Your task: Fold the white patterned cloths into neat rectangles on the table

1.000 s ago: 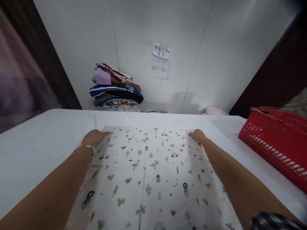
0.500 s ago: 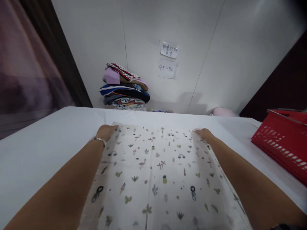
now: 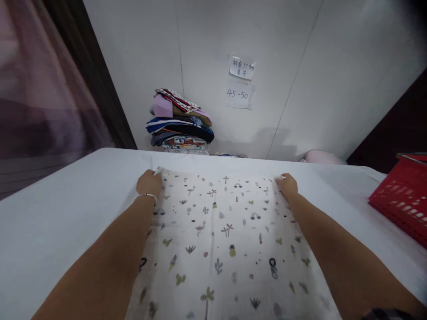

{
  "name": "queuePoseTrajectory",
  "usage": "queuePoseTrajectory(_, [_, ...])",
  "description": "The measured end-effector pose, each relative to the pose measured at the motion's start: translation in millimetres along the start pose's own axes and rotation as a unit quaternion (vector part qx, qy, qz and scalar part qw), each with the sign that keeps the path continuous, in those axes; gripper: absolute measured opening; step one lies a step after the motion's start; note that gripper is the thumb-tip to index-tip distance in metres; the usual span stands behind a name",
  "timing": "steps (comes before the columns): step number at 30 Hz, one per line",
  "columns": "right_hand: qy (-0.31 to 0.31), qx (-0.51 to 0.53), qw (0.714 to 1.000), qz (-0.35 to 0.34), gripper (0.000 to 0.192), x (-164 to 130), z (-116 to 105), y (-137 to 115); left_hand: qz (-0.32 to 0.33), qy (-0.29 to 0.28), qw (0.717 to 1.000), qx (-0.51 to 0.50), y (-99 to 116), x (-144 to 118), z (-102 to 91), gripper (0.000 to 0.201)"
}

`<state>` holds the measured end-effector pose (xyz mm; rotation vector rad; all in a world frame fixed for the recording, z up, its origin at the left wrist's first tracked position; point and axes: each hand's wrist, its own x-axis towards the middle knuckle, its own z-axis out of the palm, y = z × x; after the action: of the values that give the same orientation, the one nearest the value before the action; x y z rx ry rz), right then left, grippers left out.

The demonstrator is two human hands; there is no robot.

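A white cloth (image 3: 220, 240) printed with flamingos, palm trees, pineapples and cacti stretches over the white table (image 3: 60, 213) towards me. My left hand (image 3: 149, 182), with a silver bracelet at the wrist, pinches its far left corner. At the far right corner, my right hand (image 3: 287, 184) has its fingers closed on the fabric. Between the two hands the far edge runs nearly straight. Faint crease lines cross the middle of the cloth. Its near end runs out of view at the bottom.
A stack of folded fabrics (image 3: 182, 122) rises behind the table's far edge. Paper notes (image 3: 240, 80) hang on the pale wall. To the right stands a red plastic basket (image 3: 402, 195); a pink bundle (image 3: 322, 157) shows at the back. A pinkish curtain (image 3: 46, 98) hangs at left.
Both hands keep hold of the cloth's far corners, and their fingers look more curled round the edge. The view has shifted slightly, so the wall, stack and basket appear further right.
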<state>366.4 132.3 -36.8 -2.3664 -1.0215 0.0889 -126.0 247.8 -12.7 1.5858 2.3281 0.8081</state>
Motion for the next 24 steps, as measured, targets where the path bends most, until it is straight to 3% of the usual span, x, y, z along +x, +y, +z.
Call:
queuePoseTrajectory(6, [-0.009, -0.094, 0.995, -0.025, 0.047, -12.5, -3.8, -3.2, 0.014, -0.010, 0.998, 0.062, -1.3, -3.4, -7.9, 0.054])
queuePoseTrajectory(9, [-0.014, -0.160, 0.982, -0.097, 0.048, -30.6, -12.8, 0.4, 0.111, -0.023, 0.986, 0.125, -10.1, -21.2, -15.4, 0.059])
queuePoseTrajectory(12, [-0.012, -0.170, 0.955, -0.243, 0.049, -65.0, -18.2, 12.2, 0.246, -0.047, 0.953, 0.170, -31.8, -55.8, -20.0, 0.061])
queuePoseTrajectory(15, [-0.066, -0.171, 0.927, -0.328, 0.050, -101.8, -20.3, 24.8, 0.328, -0.086, 0.921, 0.193, -54.4, -92.2, -21.9, 0.063])
queuePoseTrajectory(19, [-0.148, -0.184, 0.925, -0.299, 0.051, -125.8, -27.5, 19.9, 0.324, -0.148, 0.911, 0.206, -58.2, -111.8, -26.2, 0.064])
queuePoseTrajectory(24, [-0.138, -0.195, 0.931, -0.275, 0.054, -149.4, -51.4, 16.9, 0.303, -0.174, 0.916, 0.196, -60.6, -131.3, -43.6, 0.061])
